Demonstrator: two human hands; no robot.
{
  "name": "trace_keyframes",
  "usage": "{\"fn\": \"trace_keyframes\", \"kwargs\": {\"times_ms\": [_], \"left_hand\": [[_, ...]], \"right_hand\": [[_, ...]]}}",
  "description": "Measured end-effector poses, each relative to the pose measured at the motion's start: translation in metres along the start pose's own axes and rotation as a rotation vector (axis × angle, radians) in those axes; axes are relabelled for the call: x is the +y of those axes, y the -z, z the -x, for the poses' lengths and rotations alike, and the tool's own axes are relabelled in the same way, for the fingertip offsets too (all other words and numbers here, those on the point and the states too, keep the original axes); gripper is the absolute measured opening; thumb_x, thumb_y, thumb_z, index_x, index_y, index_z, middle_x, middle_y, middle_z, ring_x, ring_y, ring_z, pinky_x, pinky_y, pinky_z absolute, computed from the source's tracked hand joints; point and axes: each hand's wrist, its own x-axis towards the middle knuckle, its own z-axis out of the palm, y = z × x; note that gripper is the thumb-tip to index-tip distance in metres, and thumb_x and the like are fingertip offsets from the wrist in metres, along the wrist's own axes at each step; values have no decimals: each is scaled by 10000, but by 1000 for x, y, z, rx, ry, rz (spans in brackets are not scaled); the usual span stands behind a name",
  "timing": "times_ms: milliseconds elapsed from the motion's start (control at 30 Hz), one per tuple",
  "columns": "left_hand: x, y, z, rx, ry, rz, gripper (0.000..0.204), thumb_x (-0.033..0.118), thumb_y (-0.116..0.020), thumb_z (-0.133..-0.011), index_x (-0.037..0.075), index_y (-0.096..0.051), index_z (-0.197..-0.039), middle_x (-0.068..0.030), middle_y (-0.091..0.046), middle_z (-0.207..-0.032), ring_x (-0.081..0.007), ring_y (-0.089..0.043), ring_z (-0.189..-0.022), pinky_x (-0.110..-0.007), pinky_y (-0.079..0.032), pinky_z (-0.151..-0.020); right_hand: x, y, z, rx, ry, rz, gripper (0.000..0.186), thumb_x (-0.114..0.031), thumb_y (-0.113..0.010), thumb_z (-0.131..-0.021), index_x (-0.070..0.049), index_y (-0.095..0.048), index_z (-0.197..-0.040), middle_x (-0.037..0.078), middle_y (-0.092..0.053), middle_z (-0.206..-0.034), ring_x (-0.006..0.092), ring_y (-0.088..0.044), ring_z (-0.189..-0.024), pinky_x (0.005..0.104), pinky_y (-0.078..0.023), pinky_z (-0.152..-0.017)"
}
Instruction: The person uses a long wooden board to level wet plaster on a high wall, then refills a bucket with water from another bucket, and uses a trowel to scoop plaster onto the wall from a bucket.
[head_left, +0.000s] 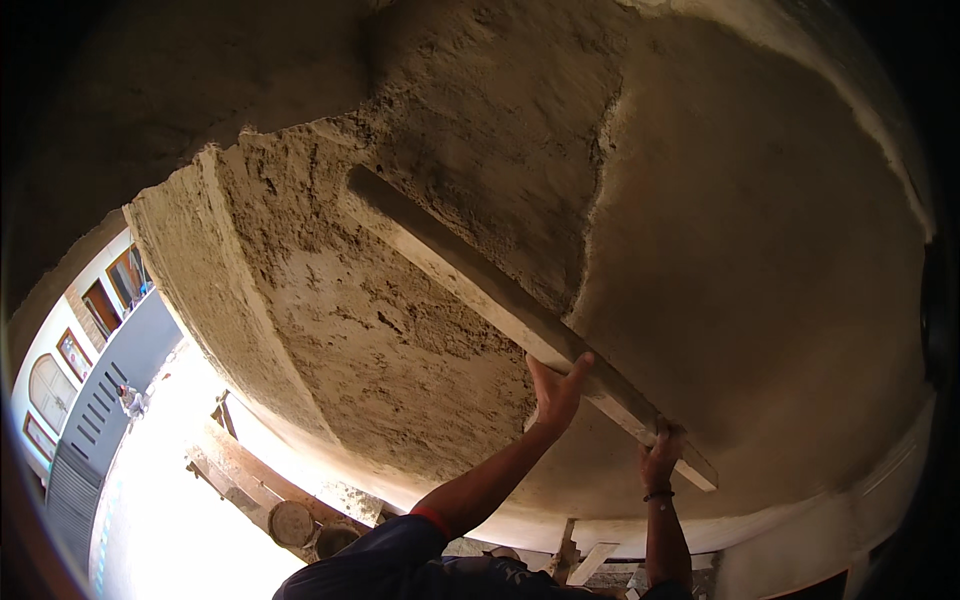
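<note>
A long straight bar (445,265), coated in pale mortar, runs diagonally over the curved plaster surface above me, from upper left to lower right. My left hand (555,395) grips it below its middle, thumb along its side. My right hand (661,450), with a dark band on the wrist, is closed on it near the lower right end. The plaster (310,320) to the left is rough and pitted; to the right it is smooth (760,250), with a ragged seam between the two.
Below at left are wooden scaffold planks (230,470) with round containers (292,522) on them. Farther off, a crouching person (130,402) is by a grey gate (95,410) in front of a white building (50,340). Wooden supports (590,562) stand at the lower middle.
</note>
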Motion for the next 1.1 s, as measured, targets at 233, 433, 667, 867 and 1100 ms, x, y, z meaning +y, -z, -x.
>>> {"fn": "trace_keyframes", "kwargs": {"times_ms": [233,433,667,867,1100], "left_hand": [[26,-30,-30,-35,63,-413,834,423,-607,-906,-103,-167,-1382,-314,-335,-1347,-381,-408,-1237,-445,-311,-1055],[9,-43,-35,142,-110,-391,765,420,-589,-919,-127,-213,-1299,-380,-414,-1232,-489,-426,-1158,-505,-319,-996],[66,-76,-62,42,-210,-389,722,368,-611,-918,-134,-228,-1266,-344,-480,-1156,-458,-495,-1061,-487,-381,-918],[119,-110,-88,-39,-332,-429,698,387,-596,-926,-134,-240,-1224,-340,-500,-1105,-460,-522,-1000,-489,-404,-876],[191,-148,-122,-63,-482,-407,557,348,-604,-923,-84,-277,-1054,-363,-526,-898,-513,-540,-840,-506,-429,-782]], "right_hand": [[68,-7,-40,24,-24,149,701,-32,-734,-706,-103,-441,-1339,226,-500,-1185,437,-467,-1134,559,-378,-928],[69,-15,-42,87,24,204,705,-43,-732,-716,-108,-438,-1353,229,-510,-1190,453,-478,-1118,563,-375,-928],[61,-12,-67,56,-81,244,720,-113,-691,-771,-104,-367,-1413,247,-414,-1350,476,-373,-1238,598,-274,-1022],[16,31,-123,144,-114,205,705,-96,-694,-760,-76,-381,-1392,245,-439,-1298,466,-408,-1175,581,-313,-972],[-11,79,-204,223,-80,175,692,-24,-682,-756,-68,-385,-1379,232,-468,-1213,428,-442,-1107,535,-362,-917]]}}
